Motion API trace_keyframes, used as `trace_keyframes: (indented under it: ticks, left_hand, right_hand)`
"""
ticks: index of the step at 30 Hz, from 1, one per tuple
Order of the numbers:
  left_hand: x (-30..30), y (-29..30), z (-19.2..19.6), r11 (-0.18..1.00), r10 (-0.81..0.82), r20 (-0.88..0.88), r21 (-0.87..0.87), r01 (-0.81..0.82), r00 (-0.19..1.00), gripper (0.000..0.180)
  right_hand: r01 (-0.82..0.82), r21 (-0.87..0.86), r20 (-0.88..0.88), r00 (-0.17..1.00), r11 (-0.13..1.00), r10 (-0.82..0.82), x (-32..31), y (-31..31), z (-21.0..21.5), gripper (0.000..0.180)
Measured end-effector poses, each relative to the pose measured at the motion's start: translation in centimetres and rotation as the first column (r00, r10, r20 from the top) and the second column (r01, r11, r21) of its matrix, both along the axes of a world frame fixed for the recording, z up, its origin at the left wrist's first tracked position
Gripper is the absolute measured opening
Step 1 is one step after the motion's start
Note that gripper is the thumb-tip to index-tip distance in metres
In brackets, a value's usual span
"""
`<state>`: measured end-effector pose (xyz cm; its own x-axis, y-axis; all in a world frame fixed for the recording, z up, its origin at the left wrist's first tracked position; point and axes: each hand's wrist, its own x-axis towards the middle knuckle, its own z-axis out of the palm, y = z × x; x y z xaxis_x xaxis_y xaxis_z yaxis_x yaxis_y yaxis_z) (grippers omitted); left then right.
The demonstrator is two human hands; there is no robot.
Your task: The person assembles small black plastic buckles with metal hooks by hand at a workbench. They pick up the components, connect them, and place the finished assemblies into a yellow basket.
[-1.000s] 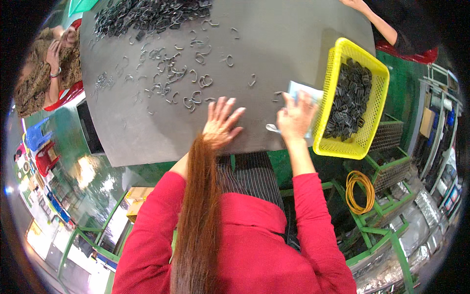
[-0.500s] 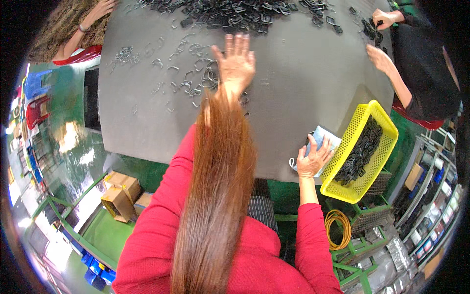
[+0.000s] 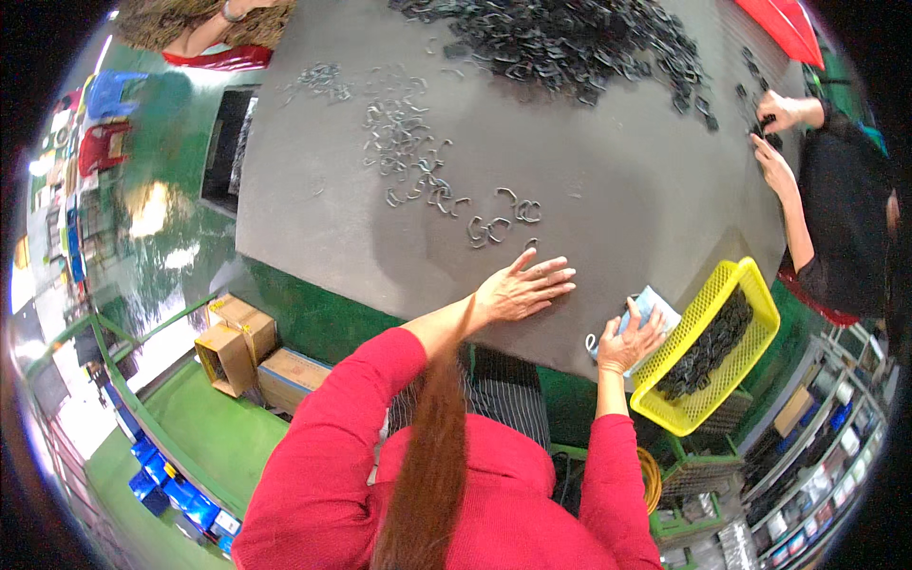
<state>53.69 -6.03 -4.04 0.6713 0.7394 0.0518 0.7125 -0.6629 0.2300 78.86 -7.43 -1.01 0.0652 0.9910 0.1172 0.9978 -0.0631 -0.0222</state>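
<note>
My left hand (image 3: 525,288) lies palm down near the table's front edge, fingers stretched out, with nothing visible in it. Just beyond its fingertips are a few thin bent metal rings (image 3: 489,231); more rings (image 3: 399,138) trail off to the far left. Farther to the right, my right hand (image 3: 632,340) rests with spread fingers on a light blue, cloth-like piece with a white loop, which looks like a face mask (image 3: 657,308). Whatever is under that palm is hidden. Beside it, a yellow perforated basket (image 3: 642,394) holds black buckle-like pieces (image 3: 711,347).
A large heap of black buckle-like pieces (image 3: 570,43) covers the far side of the grey table (image 3: 323,228). At the right, another person's hands (image 3: 779,142) handle black pieces. A further person's arm (image 3: 204,33) shows at the far left. Cardboard boxes (image 3: 233,342) stand below, left.
My left hand has come back from the far rings toward the table's front edge. Some rings now lie nearer to me. My right hand remains on the blue piece. The view has shifted.
</note>
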Motion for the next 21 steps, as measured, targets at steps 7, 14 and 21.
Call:
trace_keyframes:
  ticks: [7,14,21]
  left_hand:
    - [-12.1,9.7,1.3,0.819,0.573,-0.105,0.054,-0.571,0.813,0.053]
    - [-29.4,12.2,-0.2,0.415,0.908,-0.074,0.295,-0.861,0.412,0.045]
    - [-27.1,15.4,2.1,0.653,0.692,0.249,0.185,-0.734,0.678,0.038]
  right_hand:
    - [-0.008,-0.016,0.093,0.996,1.0,0.01,0.3,-0.3,-0.3,0.047]
    - [-0.008,-0.134,0.017,1.0,0.991,0.01,0.6,-0.1,0.2,0.052]
    - [-0.017,-0.262,-0.151,0.988,0.965,-0.023,1.5,1.4,1.4,0.046]
